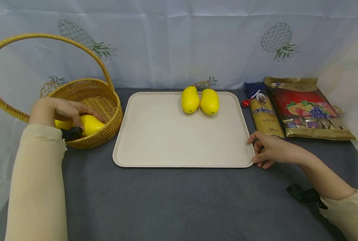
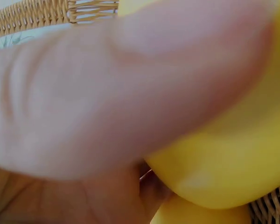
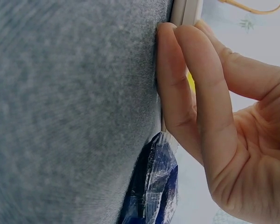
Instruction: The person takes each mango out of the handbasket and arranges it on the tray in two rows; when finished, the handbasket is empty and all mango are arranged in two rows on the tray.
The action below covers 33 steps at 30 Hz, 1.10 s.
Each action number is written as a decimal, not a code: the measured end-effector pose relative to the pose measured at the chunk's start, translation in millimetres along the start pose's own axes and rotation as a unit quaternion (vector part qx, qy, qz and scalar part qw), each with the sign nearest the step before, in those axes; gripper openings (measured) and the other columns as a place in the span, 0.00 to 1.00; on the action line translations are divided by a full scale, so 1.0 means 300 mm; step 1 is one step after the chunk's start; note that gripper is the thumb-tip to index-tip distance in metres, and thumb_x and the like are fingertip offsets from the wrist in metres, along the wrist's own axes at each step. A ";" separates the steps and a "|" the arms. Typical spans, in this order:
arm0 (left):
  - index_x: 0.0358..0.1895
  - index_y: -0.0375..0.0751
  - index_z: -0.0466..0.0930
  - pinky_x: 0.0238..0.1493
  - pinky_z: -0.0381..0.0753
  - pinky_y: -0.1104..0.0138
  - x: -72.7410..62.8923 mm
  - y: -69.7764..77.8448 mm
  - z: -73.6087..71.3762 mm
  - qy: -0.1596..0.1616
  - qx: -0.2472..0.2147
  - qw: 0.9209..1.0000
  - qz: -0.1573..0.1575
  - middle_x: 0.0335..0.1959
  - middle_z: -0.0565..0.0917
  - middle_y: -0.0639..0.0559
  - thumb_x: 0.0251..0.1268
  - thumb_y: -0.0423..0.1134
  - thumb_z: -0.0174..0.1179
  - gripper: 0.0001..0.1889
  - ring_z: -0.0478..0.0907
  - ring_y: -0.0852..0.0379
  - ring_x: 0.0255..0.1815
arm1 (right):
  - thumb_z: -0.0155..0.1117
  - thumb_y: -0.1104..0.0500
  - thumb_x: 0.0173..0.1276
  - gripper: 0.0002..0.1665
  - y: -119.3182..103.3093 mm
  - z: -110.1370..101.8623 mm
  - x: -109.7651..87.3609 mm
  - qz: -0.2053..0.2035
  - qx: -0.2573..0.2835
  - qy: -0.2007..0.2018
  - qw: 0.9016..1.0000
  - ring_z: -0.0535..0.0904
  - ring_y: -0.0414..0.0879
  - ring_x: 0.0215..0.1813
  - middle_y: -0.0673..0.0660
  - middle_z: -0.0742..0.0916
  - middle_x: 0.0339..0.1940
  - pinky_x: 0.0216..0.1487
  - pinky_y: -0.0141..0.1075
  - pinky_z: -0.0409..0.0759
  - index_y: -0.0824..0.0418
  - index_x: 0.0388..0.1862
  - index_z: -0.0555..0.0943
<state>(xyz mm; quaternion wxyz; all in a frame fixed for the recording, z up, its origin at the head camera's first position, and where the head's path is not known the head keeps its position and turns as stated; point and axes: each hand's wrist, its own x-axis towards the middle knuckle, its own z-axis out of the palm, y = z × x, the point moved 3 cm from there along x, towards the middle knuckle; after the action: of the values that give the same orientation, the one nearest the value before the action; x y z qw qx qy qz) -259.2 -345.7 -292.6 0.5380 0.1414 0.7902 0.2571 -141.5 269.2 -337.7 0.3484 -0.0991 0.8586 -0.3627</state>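
Note:
Inside the wicker basket (image 1: 114, 129) on the left, my left hand (image 1: 66, 107) grips a smooth yellow mango (image 1: 93, 126). The thumb lies across this mango in the left wrist view, with another yellow mango (image 2: 200, 214) under it. A cream rectangular tray (image 1: 179, 144) lies in the middle of the table. Two more mangoes (image 1: 190, 99) rest side by side near its far edge. At the tray's right rim, near the front corner, my right hand (image 1: 270, 149) holds the edge between thumb and curled fingers.
A tall hoop handle (image 1: 43, 35) rises over the basket. Right of the tray lie a red lollipop (image 1: 245, 103), a yellow-and-blue pasta pack (image 1: 264, 115) and a red-and-gold candy bag (image 1: 309, 108). A pineapple-print cloth (image 1: 166, 47) hangs behind the grey tabletop (image 1: 179, 204).

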 end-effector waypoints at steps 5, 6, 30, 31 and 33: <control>0.75 0.40 0.59 0.53 0.79 0.64 0.002 0.011 0.006 -0.011 -0.031 0.999 -0.034 0.56 0.71 0.49 0.65 0.32 0.60 0.35 0.73 0.52 0.50 | 0.66 0.60 0.68 0.35 -0.001 0.000 0.000 -0.001 -0.001 0.002 1.000 0.84 0.48 0.33 0.57 0.79 0.32 0.33 0.39 0.88 0.70 0.64 0.59; 0.74 0.37 0.58 0.53 0.79 0.63 0.001 0.014 0.007 -0.009 -0.033 0.999 -0.036 0.54 0.72 0.49 0.64 0.32 0.60 0.35 0.73 0.52 0.51 | 0.66 0.60 0.68 0.35 -0.001 0.000 0.000 -0.001 -0.001 0.002 1.000 0.84 0.48 0.33 0.57 0.79 0.32 0.33 0.39 0.88 0.70 0.64 0.59; 0.74 0.50 0.57 0.51 0.81 0.74 -0.149 0.153 -0.006 0.280 -0.020 0.954 0.108 0.60 0.74 0.65 0.75 0.38 0.52 0.28 0.79 0.63 0.54 | 0.66 0.60 0.68 0.35 -0.003 -0.001 -0.003 -0.001 -0.003 -0.001 1.000 0.85 0.48 0.33 0.57 0.80 0.32 0.33 0.39 0.88 0.70 0.64 0.59; 0.76 0.48 0.55 0.52 0.81 0.74 -0.149 0.172 0.000 0.276 -0.029 0.953 0.122 0.61 0.73 0.65 0.75 0.37 0.51 0.29 0.79 0.63 0.55 | 0.66 0.60 0.68 0.35 -0.003 -0.001 -0.002 -0.002 -0.003 0.000 1.000 0.85 0.48 0.33 0.57 0.80 0.31 0.33 0.39 0.88 0.70 0.64 0.59; 0.78 0.46 0.52 0.52 0.82 0.73 -0.144 0.209 0.014 0.269 -0.042 0.950 0.153 0.61 0.74 0.64 0.75 0.36 0.50 0.31 0.80 0.61 0.54 | 0.66 0.60 0.68 0.35 -0.002 0.000 -0.002 -0.003 -0.003 0.001 1.000 0.85 0.47 0.33 0.57 0.79 0.32 0.33 0.38 0.88 0.70 0.64 0.59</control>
<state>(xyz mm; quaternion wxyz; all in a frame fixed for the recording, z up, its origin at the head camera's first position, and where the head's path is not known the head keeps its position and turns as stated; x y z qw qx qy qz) -242.2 -314.4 -225.1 0.2649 0.1637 0.8630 0.3978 -141.3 269.0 -336.9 0.3462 -0.1023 0.8597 -0.3614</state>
